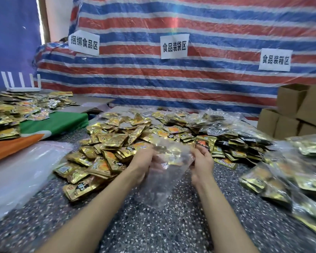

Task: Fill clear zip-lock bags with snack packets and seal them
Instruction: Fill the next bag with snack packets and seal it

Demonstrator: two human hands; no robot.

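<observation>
I hold a clear zip-lock bag point(160, 181) above the speckled table, its mouth up between both hands. My left hand point(144, 162) grips the bag's left edge and my right hand point(202, 162) grips its right edge. A few gold snack packets show through the plastic near the top of the bag. A big heap of loose gold snack packets point(113, 148) lies just beyond and left of my hands.
Filled clear bags of packets point(288, 174) are piled at the right. A stack of empty clear bags point(20, 172) lies at the left. Cardboard boxes point(295, 110) stand at the back right. A striped tarp with paper signs point(173, 46) closes the back.
</observation>
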